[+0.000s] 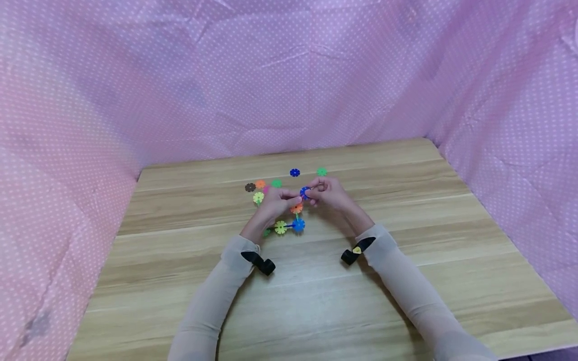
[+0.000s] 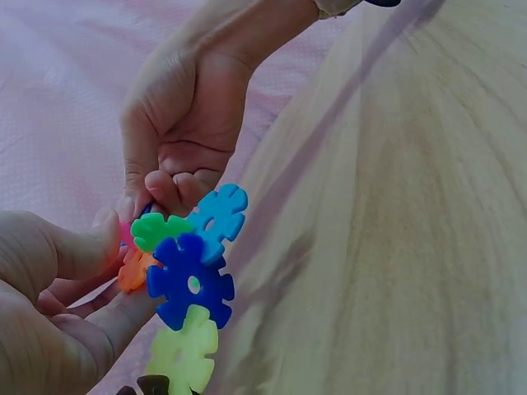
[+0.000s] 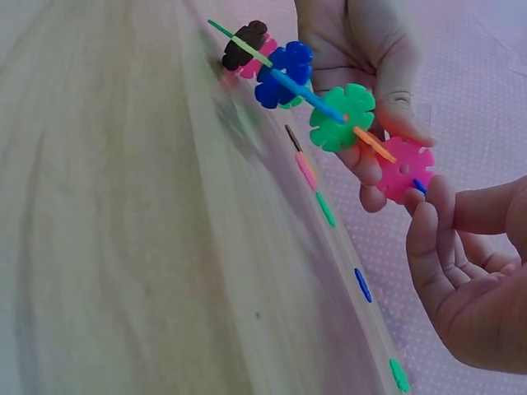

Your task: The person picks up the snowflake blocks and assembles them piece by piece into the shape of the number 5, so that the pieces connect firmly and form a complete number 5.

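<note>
My left hand [image 1: 276,201] holds a chain of slotted plastic flower discs by its pink disc [image 3: 403,169], thumb and fingers pinching it. An orange disc [image 1: 296,208], a green disc [image 3: 342,118], a light blue disc [image 1: 298,225], a dark blue disc [image 2: 191,281] and a yellow disc [image 1: 281,227] follow along the chain, joined slot to slot. My right hand [image 1: 331,193] pinches another blue disc [image 1: 304,192] against the pink disc's edge. Fingers hide most of that blue disc in the right wrist view.
Beyond the hands, a dark brown disc [image 1: 250,187], a green disc [image 1: 276,183], a blue disc [image 1: 295,172] and another green disc [image 1: 321,172] lie on the wooden table [image 1: 406,200]. A pink dotted cloth [image 1: 289,75] hangs around its back and sides.
</note>
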Demonstrator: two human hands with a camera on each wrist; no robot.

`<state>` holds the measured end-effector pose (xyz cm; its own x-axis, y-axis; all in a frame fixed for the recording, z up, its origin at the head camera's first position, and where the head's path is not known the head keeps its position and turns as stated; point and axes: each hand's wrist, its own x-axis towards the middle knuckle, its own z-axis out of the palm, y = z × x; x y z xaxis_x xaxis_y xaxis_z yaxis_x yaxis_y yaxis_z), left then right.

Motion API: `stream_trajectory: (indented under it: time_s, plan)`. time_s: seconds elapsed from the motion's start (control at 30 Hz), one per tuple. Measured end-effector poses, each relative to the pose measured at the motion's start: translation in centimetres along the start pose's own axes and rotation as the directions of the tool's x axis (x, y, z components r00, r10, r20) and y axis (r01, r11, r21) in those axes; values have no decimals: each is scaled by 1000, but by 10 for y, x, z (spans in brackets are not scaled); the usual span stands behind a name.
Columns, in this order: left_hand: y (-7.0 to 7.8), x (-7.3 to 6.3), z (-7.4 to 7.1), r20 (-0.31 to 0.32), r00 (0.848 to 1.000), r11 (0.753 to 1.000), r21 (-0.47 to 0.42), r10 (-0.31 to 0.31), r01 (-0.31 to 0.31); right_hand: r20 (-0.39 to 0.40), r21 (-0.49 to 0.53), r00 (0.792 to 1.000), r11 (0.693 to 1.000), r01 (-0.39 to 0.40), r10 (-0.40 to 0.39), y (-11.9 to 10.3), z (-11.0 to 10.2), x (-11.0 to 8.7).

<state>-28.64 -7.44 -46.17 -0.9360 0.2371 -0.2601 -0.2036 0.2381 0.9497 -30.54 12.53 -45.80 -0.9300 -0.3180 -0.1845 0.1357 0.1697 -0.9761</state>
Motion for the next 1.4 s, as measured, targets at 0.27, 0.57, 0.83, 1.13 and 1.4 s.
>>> stream_trajectory:
  time_s: [0.27,0.57,0.83,1.13,1.4]
  plan:
    - [9,-7,-7,80,995,998,39,-60,57,36,-24,998,999,48,-47,3,1,2]
    - [9,-5,-13,71,991,993,27,-114,113,64,-244,991,961,128,-116,-4,-12,7]
    - [7,-4,-15,54,994,995,-16,-100,101,-60,-592,987,802,83,-147,-16,-52,31]
    - [6,-5,-17,44,992,991,-67,-116,118,-28,-637,998,770,29,-60,-10,-69,51]
    - [6,-6,-19,42,992,990,-71,-121,123,12,-641,1000,767,18,-14,-4,-70,67]
